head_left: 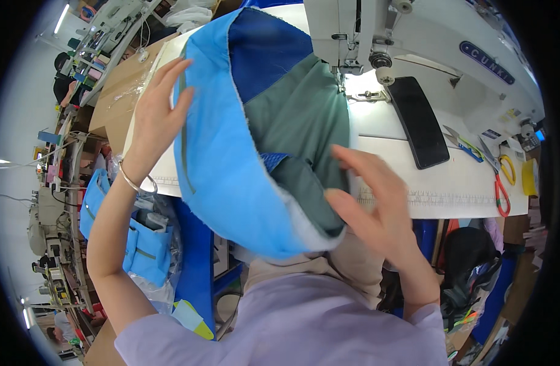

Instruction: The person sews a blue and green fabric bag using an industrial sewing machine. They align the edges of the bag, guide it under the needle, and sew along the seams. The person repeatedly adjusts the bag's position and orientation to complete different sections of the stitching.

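A light blue fabric piece with a green zipper-like strip, dark blue panel and grey-green lining lies over the white table's front, beside the sewing machine's needle and presser foot. My left hand is at the piece's left edge, fingertips touching the blue fabric, fingers apart and slightly curved. My right hand, slightly blurred, is at the lining's right side, thumb and forefinger spread, fingertips on or just beside the cloth; exact contact is hard to tell.
A black phone, scissors, snips and yellow block sit right on the table. Blue bags lie lower left, a black backpack lower right. Co-workers are among machines at far left.
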### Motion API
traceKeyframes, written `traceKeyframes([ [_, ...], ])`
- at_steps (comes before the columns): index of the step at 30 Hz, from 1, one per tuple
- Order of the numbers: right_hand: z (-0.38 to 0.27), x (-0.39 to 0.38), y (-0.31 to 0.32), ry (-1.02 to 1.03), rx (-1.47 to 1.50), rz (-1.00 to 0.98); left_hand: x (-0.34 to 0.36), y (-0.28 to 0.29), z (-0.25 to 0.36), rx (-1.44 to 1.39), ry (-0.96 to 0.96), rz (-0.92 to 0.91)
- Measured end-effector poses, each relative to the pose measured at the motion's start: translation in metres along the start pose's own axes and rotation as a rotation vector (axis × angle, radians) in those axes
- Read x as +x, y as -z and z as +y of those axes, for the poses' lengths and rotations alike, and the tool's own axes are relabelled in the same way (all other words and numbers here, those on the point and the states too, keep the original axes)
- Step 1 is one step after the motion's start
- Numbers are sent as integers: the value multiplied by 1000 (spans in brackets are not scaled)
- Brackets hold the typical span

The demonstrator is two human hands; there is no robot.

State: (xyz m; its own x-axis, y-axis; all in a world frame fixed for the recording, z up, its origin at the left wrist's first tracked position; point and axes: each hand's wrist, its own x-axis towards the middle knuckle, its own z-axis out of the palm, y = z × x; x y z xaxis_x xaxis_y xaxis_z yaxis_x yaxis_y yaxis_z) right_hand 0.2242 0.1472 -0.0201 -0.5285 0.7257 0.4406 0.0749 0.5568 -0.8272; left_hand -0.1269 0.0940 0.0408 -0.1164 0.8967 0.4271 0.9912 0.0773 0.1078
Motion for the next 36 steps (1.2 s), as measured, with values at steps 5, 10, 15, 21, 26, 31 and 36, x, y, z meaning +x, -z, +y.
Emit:
traceKeyframes([
  [5, -6, -1, -30, 8, -73, -257, -47, -7, -87, -265, 716, -185],
  [10, -36, -6, -30, -1, -10, -422, -52, -8, -34, -1228, 946, -453],
  [15, -45, -1, -27, -283, 298, -508, -20, 10, -8, -1749, 751, -505],
  [21, -93, -8, 8, -116, 548, -597, -21, 88, 65, -1155, 278, 64],
  [26, -104, -58, -47, 419, 5, -536, -58, -21, 25, -241, -461, -296],
  [31, -102, -91, -59, 718, 166, -351, -76, -84, 61, -12, -313, -217],
  [36, -110, -115, -27, 610, 360, -267, -39, -126, -1, 96, -68, -106],
])
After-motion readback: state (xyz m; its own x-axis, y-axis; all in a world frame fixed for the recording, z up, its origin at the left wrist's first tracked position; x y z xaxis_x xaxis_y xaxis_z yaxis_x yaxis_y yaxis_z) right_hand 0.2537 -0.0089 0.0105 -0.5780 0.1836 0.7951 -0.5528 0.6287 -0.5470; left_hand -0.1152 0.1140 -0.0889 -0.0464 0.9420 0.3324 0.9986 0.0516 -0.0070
